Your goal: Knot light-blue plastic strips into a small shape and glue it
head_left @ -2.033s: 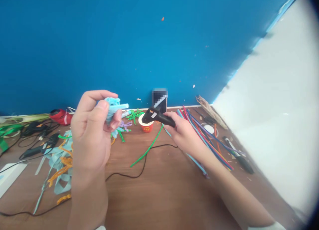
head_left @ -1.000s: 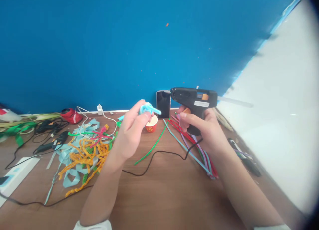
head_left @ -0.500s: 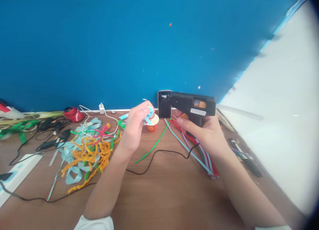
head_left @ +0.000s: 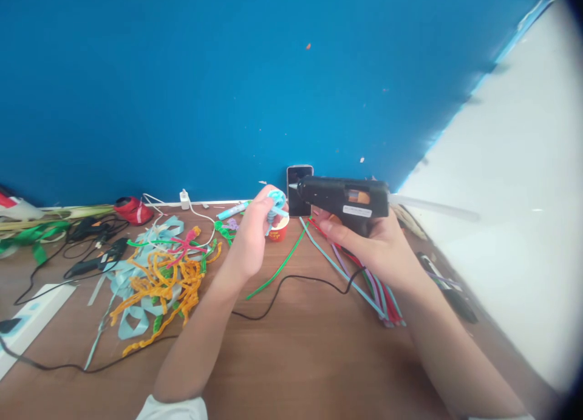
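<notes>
Pinching a light blue pipe-cleaner piece (head_left: 276, 203) at its fingertips, the left hand (head_left: 253, 238) is raised above the tabletop (head_left: 296, 359), closed on that piece. Right hand (head_left: 376, 247) is wrapped round the grip of a black glue gun (head_left: 344, 196), held level, nozzle pointing left and just beside the blue piece; cannot tell if the tip touches it. A clear glue stick (head_left: 430, 207) juts out of the gun's back end to the right. Gun's black cord (head_left: 291, 286) loops across the wood below both hands.

Small red cup (head_left: 279, 232) stands just behind the left hand's fingers, a dark phone (head_left: 298, 180) upright against the blue wall (head_left: 228, 86) behind it. Green pipe cleaner (head_left: 277, 268) lies diagonally near the cup. Bundle of coloured pipe cleaners (head_left: 364, 283) lies under the right wrist. On the left, a tangle of orange pipe cleaners and pale blue ribbon (head_left: 155, 280). Farther left: a white power strip (head_left: 27, 320), dark cables (head_left: 86, 238), a red object (head_left: 132, 210) by the wall.
</notes>
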Demonstrator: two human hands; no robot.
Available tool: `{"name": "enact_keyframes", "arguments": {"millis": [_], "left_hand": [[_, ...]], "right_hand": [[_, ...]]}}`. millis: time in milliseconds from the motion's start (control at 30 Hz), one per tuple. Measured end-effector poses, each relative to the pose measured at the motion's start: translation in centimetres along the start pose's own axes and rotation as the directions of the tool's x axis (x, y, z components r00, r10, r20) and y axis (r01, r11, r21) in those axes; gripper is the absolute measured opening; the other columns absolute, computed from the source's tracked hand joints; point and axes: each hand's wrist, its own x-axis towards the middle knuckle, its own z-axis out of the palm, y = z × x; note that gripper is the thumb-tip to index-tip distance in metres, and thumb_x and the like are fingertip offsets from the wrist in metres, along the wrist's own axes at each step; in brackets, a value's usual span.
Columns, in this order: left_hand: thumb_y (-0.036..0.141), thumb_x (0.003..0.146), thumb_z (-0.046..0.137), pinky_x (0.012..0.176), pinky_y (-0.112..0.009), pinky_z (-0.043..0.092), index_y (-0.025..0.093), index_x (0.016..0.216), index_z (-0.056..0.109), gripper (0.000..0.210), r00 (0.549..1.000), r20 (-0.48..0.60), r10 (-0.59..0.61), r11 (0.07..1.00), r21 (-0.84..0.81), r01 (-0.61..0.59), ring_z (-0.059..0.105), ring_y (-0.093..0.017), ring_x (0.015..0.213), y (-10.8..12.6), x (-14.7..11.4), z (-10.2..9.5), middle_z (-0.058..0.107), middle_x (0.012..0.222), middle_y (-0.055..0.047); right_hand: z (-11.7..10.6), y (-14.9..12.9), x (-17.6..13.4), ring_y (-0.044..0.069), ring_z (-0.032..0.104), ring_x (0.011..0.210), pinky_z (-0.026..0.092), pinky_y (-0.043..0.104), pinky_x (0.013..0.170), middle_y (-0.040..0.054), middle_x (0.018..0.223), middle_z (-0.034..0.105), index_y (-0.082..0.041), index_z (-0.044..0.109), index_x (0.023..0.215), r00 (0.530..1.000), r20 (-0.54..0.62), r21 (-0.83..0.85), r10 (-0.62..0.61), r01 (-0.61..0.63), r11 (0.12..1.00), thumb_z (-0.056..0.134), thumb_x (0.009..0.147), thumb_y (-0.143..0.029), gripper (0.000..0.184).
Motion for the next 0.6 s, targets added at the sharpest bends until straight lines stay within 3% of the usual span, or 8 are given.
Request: {"name": "enact_keyframes", "arguments": {"millis": [200,367,600], "left_hand": [[0.041,0.096,0.038,0.068,-0.030,0.034,0.022,0.083,0.044,0.024,0.999,0.031,0.015,0.996,0.089,-0.018,0.034,-0.016,0.068,-0.33,-0.06,-0.09,0.041,0.075,0.001],[0.039,0.098,0.038,0.073,-0.031,0.035,0.022,0.093,0.044,0.018,1.000,0.019,-0.007,0.998,0.068,0.006,0.041,-0.016,0.076,-0.75,-0.30,-0.19,0.044,0.081,0.000],[0.034,0.095,0.045,0.068,-0.031,0.033,0.022,0.085,0.042,0.016,0.999,0.040,0.036,0.998,0.049,-0.038,0.038,-0.015,0.070,-0.52,-0.31,-0.10,0.041,0.073,0.002]], "right_hand": [[0.22,0.17,0.02,0.018,0.068,0.082,0.054,0.028,0.073,0.0005,0.088,0.073,-0.021,0.071,0.097,0.999,0.028,0.042,-0.020,0.018,0.999,0.073,0.086,-0.028,0.013],[0.03,0.49,-0.03,0.015,0.065,0.075,0.053,0.028,0.071,-0.0006,0.082,0.069,-0.021,0.070,0.097,0.999,0.031,0.017,-0.028,0.028,0.999,0.072,0.087,-0.027,0.012],[-0.02,0.22,-0.02,0.018,0.067,0.081,0.054,0.030,0.075,0.0011,0.086,0.072,-0.021,0.069,0.091,1.000,0.028,0.011,-0.010,0.009,1.000,0.071,0.087,-0.026,0.007]]}}
